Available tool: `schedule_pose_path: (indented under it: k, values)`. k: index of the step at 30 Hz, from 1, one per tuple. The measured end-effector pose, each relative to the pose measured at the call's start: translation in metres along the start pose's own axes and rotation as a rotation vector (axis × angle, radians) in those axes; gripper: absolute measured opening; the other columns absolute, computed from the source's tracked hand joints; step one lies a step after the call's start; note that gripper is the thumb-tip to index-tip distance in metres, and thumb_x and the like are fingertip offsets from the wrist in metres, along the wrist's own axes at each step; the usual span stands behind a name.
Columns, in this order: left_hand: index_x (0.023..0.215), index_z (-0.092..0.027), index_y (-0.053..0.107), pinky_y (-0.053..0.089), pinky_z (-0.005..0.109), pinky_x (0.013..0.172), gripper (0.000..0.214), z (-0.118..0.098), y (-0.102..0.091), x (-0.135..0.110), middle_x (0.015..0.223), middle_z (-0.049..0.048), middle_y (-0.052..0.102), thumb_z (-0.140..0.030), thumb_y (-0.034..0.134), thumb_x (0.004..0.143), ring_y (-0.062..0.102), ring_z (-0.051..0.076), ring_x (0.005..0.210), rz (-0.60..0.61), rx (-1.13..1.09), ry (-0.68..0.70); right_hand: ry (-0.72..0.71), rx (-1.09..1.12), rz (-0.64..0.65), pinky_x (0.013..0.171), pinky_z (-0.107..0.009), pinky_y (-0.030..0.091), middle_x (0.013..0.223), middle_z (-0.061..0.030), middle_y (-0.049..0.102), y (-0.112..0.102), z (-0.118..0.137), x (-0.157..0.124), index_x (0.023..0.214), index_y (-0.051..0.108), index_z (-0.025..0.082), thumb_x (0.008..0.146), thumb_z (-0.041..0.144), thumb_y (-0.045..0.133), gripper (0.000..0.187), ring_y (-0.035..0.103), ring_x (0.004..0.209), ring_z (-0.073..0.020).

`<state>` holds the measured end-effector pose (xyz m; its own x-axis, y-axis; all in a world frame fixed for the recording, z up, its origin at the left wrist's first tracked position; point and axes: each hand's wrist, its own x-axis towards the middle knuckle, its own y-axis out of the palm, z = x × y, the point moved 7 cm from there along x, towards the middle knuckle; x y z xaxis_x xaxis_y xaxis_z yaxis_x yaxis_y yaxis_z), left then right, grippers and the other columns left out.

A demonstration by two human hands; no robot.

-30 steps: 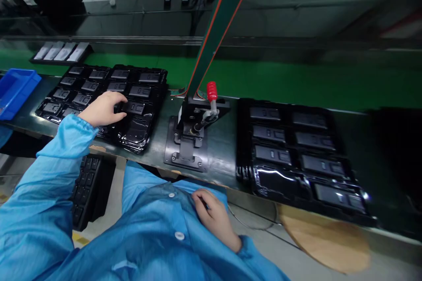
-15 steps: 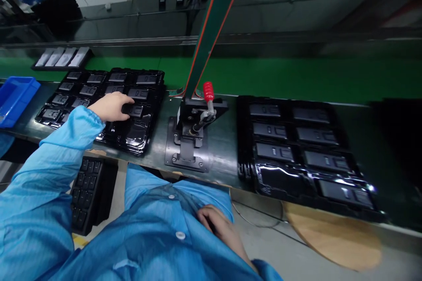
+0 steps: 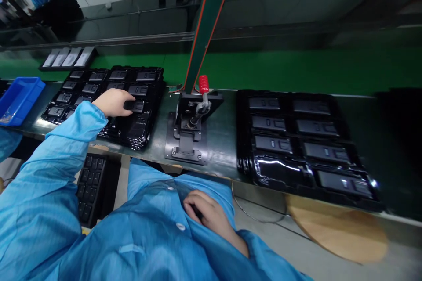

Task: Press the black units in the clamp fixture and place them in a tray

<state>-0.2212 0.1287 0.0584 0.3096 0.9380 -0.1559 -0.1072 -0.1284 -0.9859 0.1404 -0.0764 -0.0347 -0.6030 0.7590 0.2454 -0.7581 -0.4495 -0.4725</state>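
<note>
My left hand (image 3: pixel 114 103) is at a black plastic case (image 3: pixel 138 106) lying in a pocket of the left black tray (image 3: pixel 135 138). Its thumb and forefinger are on the two long sides of the case's left end, and the other fingers are tucked out of sight. My right hand (image 3: pixel 204 210) rests on my lap with its fingers curled, and I see nothing in it. Between the trays stands a clamp fixture (image 3: pixel 189 134) with a red handle (image 3: pixel 203 83). A second black tray (image 3: pixel 280 174), at the right, carries several similar cases.
A blue bin (image 3: pixel 31 90) sits at the far left. Behind the left tray is a small rack of grey-white pieces (image 3: pixel 70 58). A green post (image 3: pixel 206 30) rises behind the fixture. Below the bench are a stack of black trays (image 3: pixel 89 189) and a round wooden stool (image 3: pixel 336 232).
My left hand stays at the same case, its thumb and forefinger slightly closer together. My right hand has shifted a little up and left on my lap. The view has moved slightly.
</note>
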Motion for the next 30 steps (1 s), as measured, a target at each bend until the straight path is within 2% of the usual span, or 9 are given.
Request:
schedule_pose_path:
  k: [6,10,13,16,20,23,26,30]
  values:
    - [0.132,-0.015,0.077,0.053,0.043,0.108,0.062,0.001,-0.014,-0.004,0.126,0.0130,0.079,-0.055,0.066,0.085,0.074,0.033,0.117,-0.109,0.060,0.027,-0.164,-0.015,-0.071,0.064,-0.026,0.055,0.084,-0.0027,0.070,-0.006,0.032,0.012,0.099,0.064,0.023,0.100,0.013,0.057,0.012,0.067,0.073,-0.0159]
    - [0.127,-0.014,0.079,0.057,0.045,0.102,0.060,-0.009,-0.030,-0.022,0.124,0.0139,0.080,-0.055,0.068,0.084,0.075,0.035,0.113,-0.208,0.037,-0.017,-0.181,0.041,-0.089,0.068,-0.028,0.055,0.086,-0.0022,0.069,-0.008,0.047,0.022,0.100,0.063,0.023,0.100,0.013,0.058,0.012,0.066,0.077,-0.0163]
    - [0.125,-0.014,0.079,0.058,0.044,0.100,0.056,-0.041,-0.039,-0.044,0.120,0.0131,0.080,-0.052,0.070,0.085,0.076,0.033,0.111,-0.275,-0.010,-0.002,-0.143,0.124,-0.079,0.068,-0.028,0.056,0.092,-0.0031,0.069,-0.005,0.051,0.036,0.103,0.063,0.023,0.101,0.016,0.058,0.008,0.065,0.077,-0.0156]
    - [0.122,-0.013,0.078,0.059,0.045,0.096,0.050,-0.091,-0.040,-0.067,0.115,0.0133,0.080,-0.048,0.071,0.087,0.076,0.033,0.105,-0.315,-0.028,0.031,-0.084,0.167,-0.096,0.067,-0.029,0.057,0.105,-0.0060,0.070,-0.001,0.047,0.052,0.115,0.065,0.022,0.101,0.019,0.059,0.015,0.062,0.072,-0.0132]
    - [0.114,-0.013,0.078,0.059,0.049,0.090,0.040,-0.159,-0.028,-0.094,0.111,0.0157,0.080,-0.042,0.072,0.087,0.076,0.036,0.102,-0.364,-0.013,0.049,-0.072,0.179,-0.093,0.078,-0.033,0.062,0.128,-0.0101,0.069,0.007,0.038,0.064,0.140,0.060,0.023,0.101,0.021,0.061,0.039,0.065,0.076,-0.0131]
    - [0.113,-0.014,0.076,0.060,0.050,0.088,0.034,-0.198,-0.010,-0.106,0.111,0.0155,0.080,-0.035,0.073,0.086,0.077,0.036,0.101,-0.398,-0.058,0.075,-0.043,0.180,-0.048,0.083,-0.036,0.064,0.135,-0.0114,0.067,0.012,0.028,0.061,0.150,0.056,0.024,0.101,0.023,0.061,0.049,0.068,0.081,-0.0145]
    - [0.115,-0.014,0.074,0.062,0.051,0.088,0.034,-0.221,0.011,-0.106,0.110,0.0150,0.080,-0.031,0.073,0.085,0.077,0.035,0.099,-0.420,-0.128,0.055,0.001,0.145,-0.040,0.085,-0.038,0.065,0.132,-0.0117,0.068,0.012,0.014,0.052,0.152,0.055,0.022,0.101,0.024,0.060,0.051,0.069,0.083,-0.0163]
    - [0.119,-0.014,0.072,0.064,0.051,0.090,0.035,-0.233,0.036,-0.096,0.110,0.0150,0.079,-0.033,0.074,0.090,0.077,0.035,0.102,-0.461,-0.269,-0.005,0.048,0.119,-0.067,0.088,-0.040,0.064,0.125,-0.0106,0.068,0.005,-0.009,0.044,0.149,0.058,0.022,0.101,0.024,0.060,0.048,0.071,0.085,-0.0176]
